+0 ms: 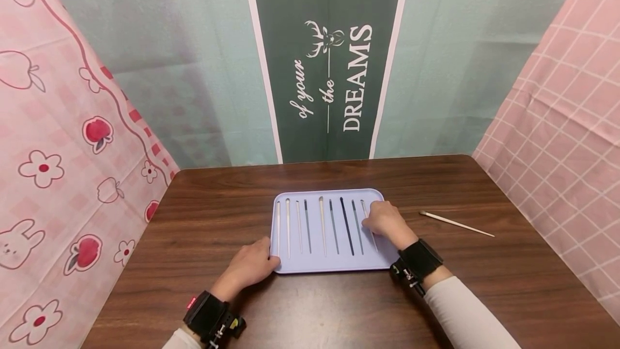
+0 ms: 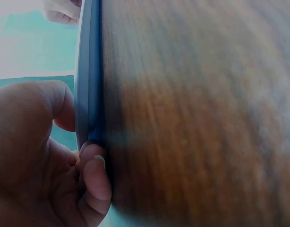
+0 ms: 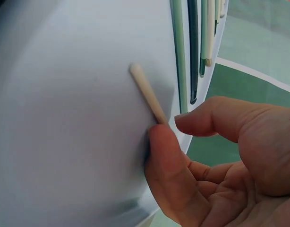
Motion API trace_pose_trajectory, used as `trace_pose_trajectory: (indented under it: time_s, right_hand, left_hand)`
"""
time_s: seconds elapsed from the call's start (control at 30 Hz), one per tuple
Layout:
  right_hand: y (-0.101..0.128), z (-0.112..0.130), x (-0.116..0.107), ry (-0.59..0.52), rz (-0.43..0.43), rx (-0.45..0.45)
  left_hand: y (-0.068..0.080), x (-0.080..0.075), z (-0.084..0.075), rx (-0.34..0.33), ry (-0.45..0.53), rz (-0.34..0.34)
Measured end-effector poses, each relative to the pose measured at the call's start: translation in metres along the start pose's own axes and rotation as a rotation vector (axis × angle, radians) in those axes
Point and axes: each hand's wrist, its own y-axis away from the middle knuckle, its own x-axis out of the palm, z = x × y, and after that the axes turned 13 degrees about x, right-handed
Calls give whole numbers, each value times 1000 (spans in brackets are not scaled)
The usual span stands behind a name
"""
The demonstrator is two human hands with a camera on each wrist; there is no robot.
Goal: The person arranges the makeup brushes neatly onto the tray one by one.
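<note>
A lavender tray (image 1: 329,264) lies on the table, with several slim makeup brushes side by side in it, among them a dark one (image 1: 347,226). My left hand (image 1: 249,264) grips the tray's near left corner, thumb over the rim and fingers curled at its outer side. At the tray's right side, my right hand (image 1: 386,221) has thumb and index finger around the rightmost makeup brush (image 1: 373,240). In the right wrist view its pale handle (image 3: 147,92) sticks out from between those fingertips, over the tray floor; the fingers hide the rest.
One more pale makeup brush (image 1: 455,223) lies slantwise on the brown wooden table (image 1: 208,203), right of the tray. Pink patterned cloths (image 1: 571,139) hang at both sides, and a green curtain with lettering (image 1: 324,144) hangs behind the table's far edge.
</note>
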Motion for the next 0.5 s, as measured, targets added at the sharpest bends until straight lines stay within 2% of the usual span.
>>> trace_pose_trajectory:
  time_s: [0.2,0.5]
  right_hand:
    - [5,-1,-4,18,-4,-25]
    - [16,-15,-22,48,-62,-93]
  left_hand:
    - [1,0,0,9,-7,-7]
    - [1,0,0,19,-14,-15]
